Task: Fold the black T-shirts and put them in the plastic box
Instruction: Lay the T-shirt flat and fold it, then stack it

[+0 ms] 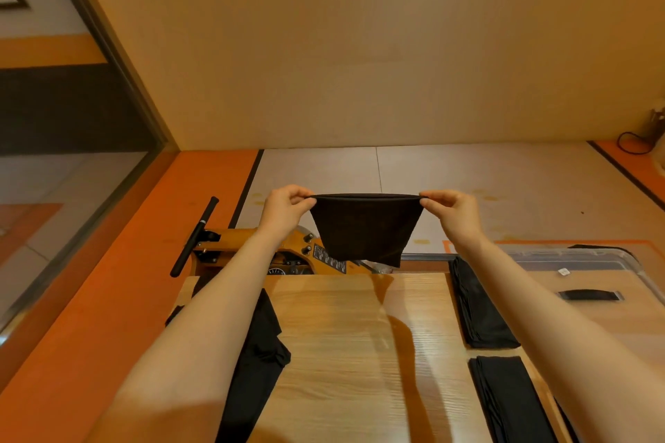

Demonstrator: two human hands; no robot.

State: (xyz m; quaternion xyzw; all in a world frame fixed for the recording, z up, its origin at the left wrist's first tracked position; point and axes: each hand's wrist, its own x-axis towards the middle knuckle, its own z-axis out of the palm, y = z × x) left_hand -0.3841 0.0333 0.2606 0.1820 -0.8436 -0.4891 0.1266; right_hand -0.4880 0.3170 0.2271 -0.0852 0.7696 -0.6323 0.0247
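the left hand and the right hand each pinched a top corner of a folded black t-shirt, thumb against curled fingers, and held it up in the air well above the wooden table. the top edge was pulled taut and level between the two pinches; the cloth hung down in a short panel that narrowed toward its bottom edge.

two folded shirts lay one behind the other along the right side of the table, and a loose heap of black cloth draped over the left side — probably the shirts not yet folded. the clear plastic box stood just to the right of the table, and whether it held any shirts could not be told.

the step in hand looked like squaring the hanging fold. to do it well, the hands would need to keep the top edge straight and equally tensioned, so the layers hung flush rather than skewed. the bottom corners seemed uneven — a gentle shake might let them drop into line before the shirt is lowered flat. lowering should lead with the bottom edge, laying the panel down without letting the layers slide apart.
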